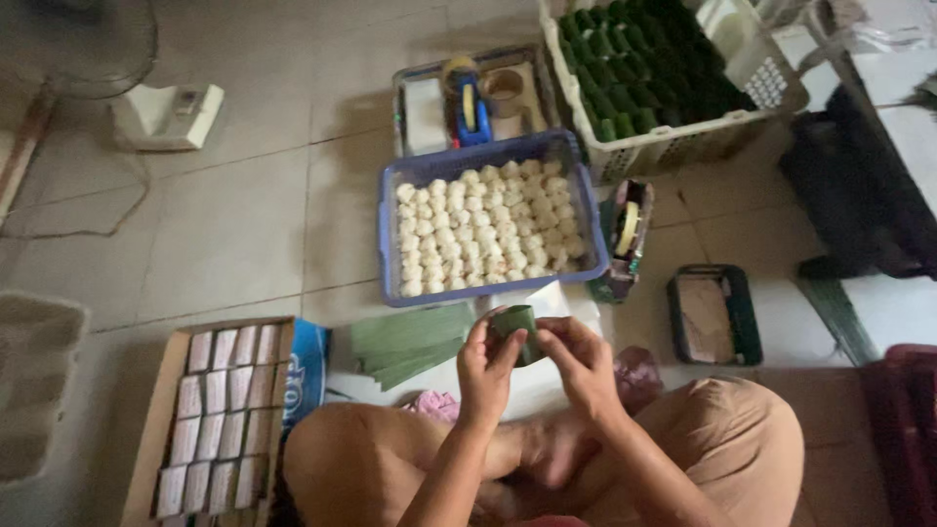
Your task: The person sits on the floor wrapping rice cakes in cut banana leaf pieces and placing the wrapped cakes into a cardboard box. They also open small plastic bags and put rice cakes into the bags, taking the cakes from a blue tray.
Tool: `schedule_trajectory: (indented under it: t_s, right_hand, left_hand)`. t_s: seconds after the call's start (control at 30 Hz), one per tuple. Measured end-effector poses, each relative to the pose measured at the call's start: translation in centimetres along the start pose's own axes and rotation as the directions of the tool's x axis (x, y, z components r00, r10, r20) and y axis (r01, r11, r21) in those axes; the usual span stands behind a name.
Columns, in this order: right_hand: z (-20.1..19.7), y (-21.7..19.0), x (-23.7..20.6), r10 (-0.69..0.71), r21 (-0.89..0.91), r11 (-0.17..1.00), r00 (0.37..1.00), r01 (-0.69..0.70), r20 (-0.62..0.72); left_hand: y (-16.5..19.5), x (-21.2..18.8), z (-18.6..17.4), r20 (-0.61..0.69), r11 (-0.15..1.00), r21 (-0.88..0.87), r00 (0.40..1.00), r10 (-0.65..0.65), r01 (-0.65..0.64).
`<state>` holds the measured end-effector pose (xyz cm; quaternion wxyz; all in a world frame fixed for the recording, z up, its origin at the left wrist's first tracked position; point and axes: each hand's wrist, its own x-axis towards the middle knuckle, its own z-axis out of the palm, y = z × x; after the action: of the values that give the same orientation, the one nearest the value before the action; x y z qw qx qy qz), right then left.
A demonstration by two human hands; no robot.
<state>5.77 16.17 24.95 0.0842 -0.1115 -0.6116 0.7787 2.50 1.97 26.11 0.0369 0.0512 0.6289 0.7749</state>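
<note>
Both hands up over my lap, sitting cross-legged on the floor (pixel 224 224). Left hand (pixel 485 366) and right hand (pixel 576 363) share one green leaf parcel (pixel 517 327); fingers of both pinched on it, left on its left edge, right on its right side and underneath. The parcel sits just in front of the blue tray.

Containers:
- Blue tray (pixel 390 244), straight ahead: packed with small white dumpling-like pieces (pixel 483 229), in rough rows, nearly full.
- White lattice basket (pixel 673 146), far right: rows of wrapped green parcels (pixel 644 68) standing tight together.
- Grey tray (pixel 415 98) behind the blue one: a blue tape dispenser (pixel 471 102) and a brown tape roll (pixel 506 90).
- Cardboard box (pixel 161 410), at my left knee: small white packets (pixel 220 410) in columns.
- Small dark green tray (pixel 747 317), right: brownish flat contents, can't tell what.

A second tape dispenser (pixel 627 234) rests against the blue tray's right end. Stack of flat green leaves (pixel 410 337) on the floor just left of my hands. Fan base (pixel 166 115) far left.
</note>
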Motion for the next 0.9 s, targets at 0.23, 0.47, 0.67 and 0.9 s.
schedule_trajectory:
  t_s: [0.23,0.47,0.67,0.9]
  right_hand:
    - [-1.9,1.3,0.1,-0.058,-0.043,0.997,0.998,0.059,0.028]
    - [-16.6,1.8,6.1,-0.180,-0.887,0.427,0.945,-0.175,-0.273]
    - [-27.5,5.9,10.3,-0.075,-0.950,0.162,0.957,-0.266,-0.281]
    - [-27.0,6.4,9.4,-0.025,-0.918,0.152,0.927,-0.367,-0.375]
  left_hand:
    - [-3.4,0.3,0.7,0.080,0.974,-0.119,0.980,-0.183,0.192]
    - [-5.1,0.3,-0.6,-0.031,0.932,-0.220,0.953,-0.301,0.287]
    - [-3.3,0.1,0.6,0.144,0.857,-0.354,0.927,-0.346,0.375]
    - [-2.8,0.0,1.3,0.116,0.859,-0.341,0.924,-0.365,0.382]
